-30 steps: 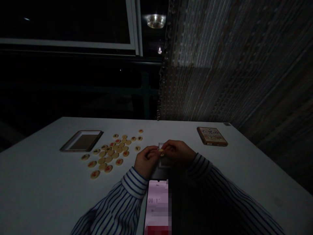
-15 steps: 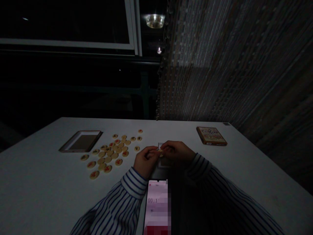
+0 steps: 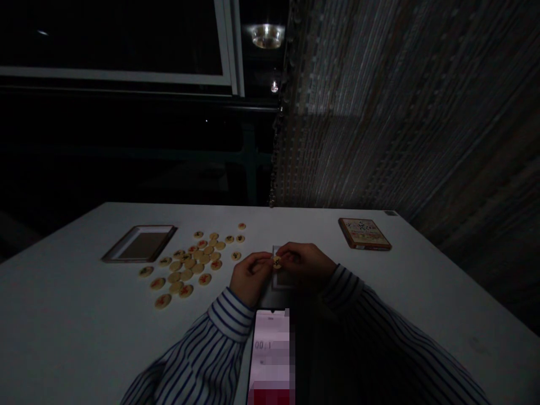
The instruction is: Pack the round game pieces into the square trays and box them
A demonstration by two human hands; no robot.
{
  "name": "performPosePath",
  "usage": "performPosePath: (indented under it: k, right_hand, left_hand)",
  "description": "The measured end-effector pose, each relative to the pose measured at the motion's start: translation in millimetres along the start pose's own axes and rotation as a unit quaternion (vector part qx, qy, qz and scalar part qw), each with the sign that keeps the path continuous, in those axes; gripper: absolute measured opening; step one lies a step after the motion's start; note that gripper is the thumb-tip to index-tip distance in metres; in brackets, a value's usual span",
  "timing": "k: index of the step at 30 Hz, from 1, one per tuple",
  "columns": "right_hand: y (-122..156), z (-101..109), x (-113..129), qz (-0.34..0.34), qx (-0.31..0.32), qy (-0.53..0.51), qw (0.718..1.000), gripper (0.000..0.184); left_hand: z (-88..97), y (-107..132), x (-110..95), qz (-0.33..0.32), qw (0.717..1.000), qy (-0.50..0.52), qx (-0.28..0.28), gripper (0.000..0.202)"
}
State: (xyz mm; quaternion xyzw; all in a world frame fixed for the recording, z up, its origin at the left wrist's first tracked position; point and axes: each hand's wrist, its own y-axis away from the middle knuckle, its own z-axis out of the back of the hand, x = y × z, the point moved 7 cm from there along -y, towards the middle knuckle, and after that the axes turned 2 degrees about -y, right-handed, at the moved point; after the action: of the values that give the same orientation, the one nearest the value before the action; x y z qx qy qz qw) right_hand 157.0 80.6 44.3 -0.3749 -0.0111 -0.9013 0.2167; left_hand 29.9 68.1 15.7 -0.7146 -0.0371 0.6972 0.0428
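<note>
Between my two hands is a round, pale xiangqi piece (image 3: 277,262) with a dark character turned toward me. My left hand (image 3: 252,275) pinches its left side with thumb and fingers. From the other side my right hand (image 3: 306,261) grips it with the fingertips. Below the hands lies a small light-rimmed tray or frame (image 3: 283,288), partly covered by the right hand and its shadow. Several more xiangqi pieces (image 3: 186,275) are scattered left of my left hand, some showing red or dark characters, others blank side up.
An open box half (image 3: 143,246) lies at the table's left, and a printed box lid (image 3: 365,233) at the right. A phone (image 3: 270,354) with a lit timer screen rests between my forearms. Behind the white table (image 3: 76,315) hangs a string curtain (image 3: 337,112).
The piece between my fingers has turned so its dark character now faces me. Both hands stay in nearly the same place, and the scattered pieces have not moved.
</note>
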Motion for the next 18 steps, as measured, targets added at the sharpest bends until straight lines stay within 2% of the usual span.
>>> performPosePath:
  k: [10, 18]
  right_hand:
    - [1, 3, 9, 0.019, -0.004, 0.064, 0.998, 0.021]
    - [3, 1, 23, 0.111, -0.013, 0.151, 0.982, 0.028]
  left_hand:
    - [-0.8, -1, 4, 0.011, 0.999, 0.034, 0.002, 0.025]
    - [2.8, -1, 5, 0.024, 0.999, 0.041, -0.014, 0.024]
